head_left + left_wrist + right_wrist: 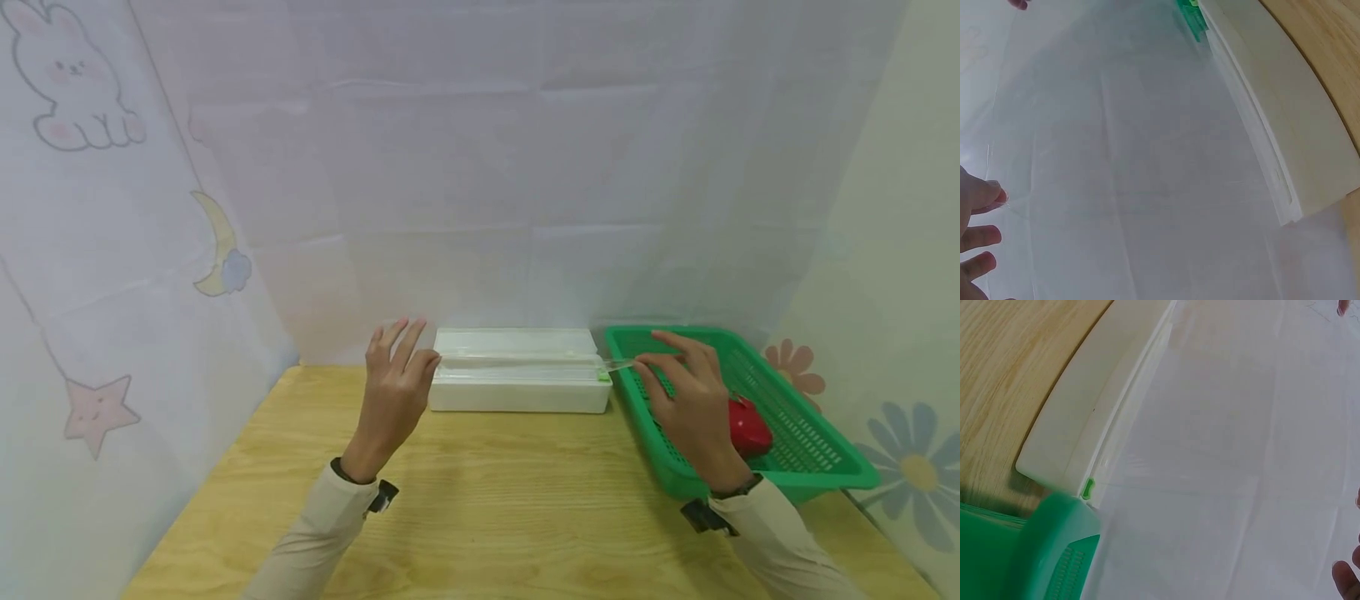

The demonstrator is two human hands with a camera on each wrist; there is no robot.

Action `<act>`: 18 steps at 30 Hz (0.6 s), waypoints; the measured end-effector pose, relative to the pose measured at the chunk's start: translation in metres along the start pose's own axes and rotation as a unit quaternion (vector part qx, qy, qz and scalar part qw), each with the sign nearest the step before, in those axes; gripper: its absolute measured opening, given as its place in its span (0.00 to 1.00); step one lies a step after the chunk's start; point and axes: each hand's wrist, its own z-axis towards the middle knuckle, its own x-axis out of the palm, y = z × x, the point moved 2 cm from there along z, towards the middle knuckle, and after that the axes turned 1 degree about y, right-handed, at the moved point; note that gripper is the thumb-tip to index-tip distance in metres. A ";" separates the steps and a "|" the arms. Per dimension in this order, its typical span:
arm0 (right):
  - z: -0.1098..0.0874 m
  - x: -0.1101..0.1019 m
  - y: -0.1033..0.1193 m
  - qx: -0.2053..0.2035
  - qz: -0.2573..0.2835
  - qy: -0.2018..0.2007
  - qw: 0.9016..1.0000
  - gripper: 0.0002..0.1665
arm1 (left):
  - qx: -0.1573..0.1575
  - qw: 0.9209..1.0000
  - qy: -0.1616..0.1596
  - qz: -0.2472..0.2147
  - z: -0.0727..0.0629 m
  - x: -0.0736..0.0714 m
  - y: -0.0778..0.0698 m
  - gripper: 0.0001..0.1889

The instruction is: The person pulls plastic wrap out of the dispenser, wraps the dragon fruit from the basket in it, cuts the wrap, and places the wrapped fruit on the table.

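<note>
A white cling film dispenser [519, 397] stands on the table with its lid [513, 340] raised at the back. Clear cling film [1085, 156] stretches from it up to both hands. At the left end of the film's free edge, my left hand [395, 390] pinches it between thumb and forefinger, other fingers spread. My right hand [692, 408] pinches the opposite end, above the basket's left side. Near the dispenser's right end sits a small green cutter slide [603, 376]. The right wrist view shows only fingertips [1346, 581] of that hand.
To the right, a green plastic basket [825, 478] stands close against the dispenser's end. Inside it lies a glossy red rounded thing [750, 431], partly hidden by the right wrist. The wooden table [495, 517] ends at a cloth-covered wall [450, 167] behind the dispenser.
</note>
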 end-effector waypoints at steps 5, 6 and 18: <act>0.001 -0.001 0.001 -0.007 0.003 -0.011 1.000 0.25 | 0.002 1.000 -0.013 0.000 -0.001 -0.002 -0.001 0.16; 0.001 -0.002 0.001 -0.008 0.004 -0.012 1.000 0.24 | 0.002 1.000 -0.015 -0.001 -0.001 -0.003 -0.001 0.17; -0.002 -0.008 0.004 -0.009 0.008 -0.016 1.000 0.26 | 0.019 0.999 -0.027 -0.001 -0.001 -0.011 -0.007 0.16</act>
